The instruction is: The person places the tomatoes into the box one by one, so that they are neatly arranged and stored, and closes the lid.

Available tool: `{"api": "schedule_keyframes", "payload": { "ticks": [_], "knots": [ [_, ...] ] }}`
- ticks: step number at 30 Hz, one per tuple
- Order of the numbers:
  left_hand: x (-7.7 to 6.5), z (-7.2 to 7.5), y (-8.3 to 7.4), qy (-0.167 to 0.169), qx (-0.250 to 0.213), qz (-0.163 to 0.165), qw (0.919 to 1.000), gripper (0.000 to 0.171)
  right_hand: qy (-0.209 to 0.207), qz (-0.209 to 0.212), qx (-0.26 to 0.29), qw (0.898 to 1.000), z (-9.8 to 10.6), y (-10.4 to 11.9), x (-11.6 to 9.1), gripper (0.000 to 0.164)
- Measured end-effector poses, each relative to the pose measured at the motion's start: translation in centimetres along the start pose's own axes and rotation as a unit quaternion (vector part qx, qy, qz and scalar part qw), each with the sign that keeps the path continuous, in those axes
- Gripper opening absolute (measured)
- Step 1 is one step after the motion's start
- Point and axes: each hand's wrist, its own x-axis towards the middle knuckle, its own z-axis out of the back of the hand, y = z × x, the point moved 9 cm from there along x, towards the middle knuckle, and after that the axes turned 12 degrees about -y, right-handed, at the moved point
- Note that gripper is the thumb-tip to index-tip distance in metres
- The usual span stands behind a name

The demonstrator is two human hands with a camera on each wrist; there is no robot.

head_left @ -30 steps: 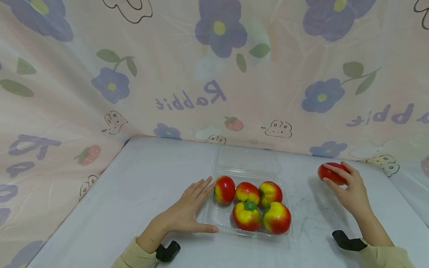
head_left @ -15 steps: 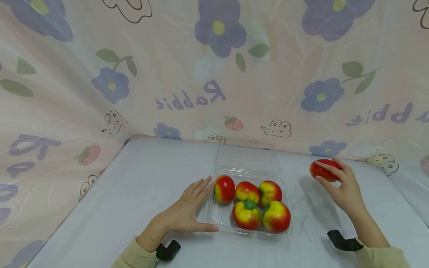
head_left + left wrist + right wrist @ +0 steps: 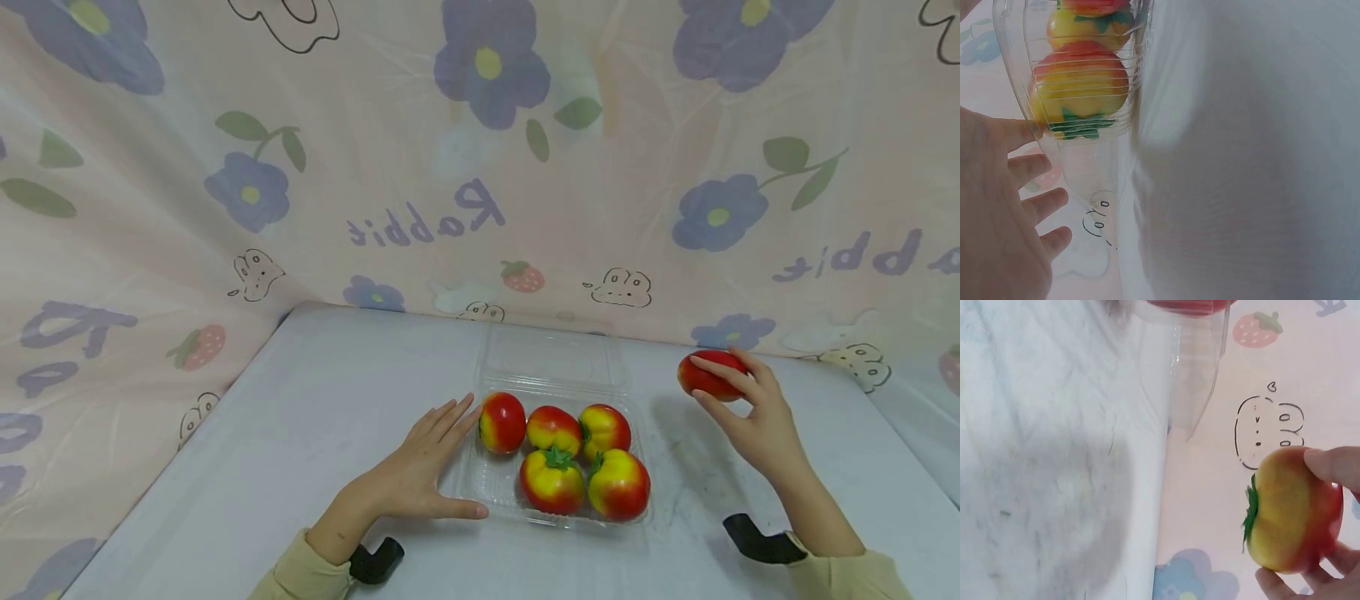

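- The red-and-yellow fruit [image 3: 1285, 512] is in your right hand [image 3: 765, 425], held above the table [image 3: 337, 375] to the right of the clear box [image 3: 487, 487] and well apart from it.
- Your right thumb and fingers are clamped on it from opposite sides; its green leafy top shows in the right wrist view.
- Your left hand [image 3: 416, 467] holds nothing: its fingers are straight and spread, the thumb well apart from them, with the fingertips at the box's left edge.
- Five similar fruits [image 3: 553, 483] sit in the box, three along the far side and two along the near side; several show green leaves.
- The box's lid [image 3: 551, 358] is folded back, away from you, on the far side.
- At each of your wrists, beside a pale sleeve [image 3: 307, 567], you have a black angled piece [image 3: 761, 537].
- Behind the white-topped table hangs a pale pink cloth [image 3: 375, 125] printed with purple flowers, strawberries, rabbits and mirrored lettering.
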Motion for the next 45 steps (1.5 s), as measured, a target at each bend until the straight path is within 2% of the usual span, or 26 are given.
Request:
{"api": "schedule_keyframes", "payload": {
  "ticks": [6, 14, 45],
  "knots": [
    [0.0, 0.0, 0.0, 0.000, 0.001, 0.002, 1.0000, 0.112, -0.004, 0.010, 0.008, 1.000, 0.0, 1.4, -0.1, 0.039],
    [0.0, 0.0, 0.1, 0.003, 0.002, 0.010, 0.9999, 0.112, -0.018, 0.044, 0.038, 0.998, -0.1, 3.5, -0.4, 0.038],
    [-0.1, -0.1, 0.3, 0.001, 0.002, 0.010, 0.9999, 0.112, 0.015, 0.102, 0.063, 0.993, -2.0, 8.9, -1.6, 0.040]
  ]
}}
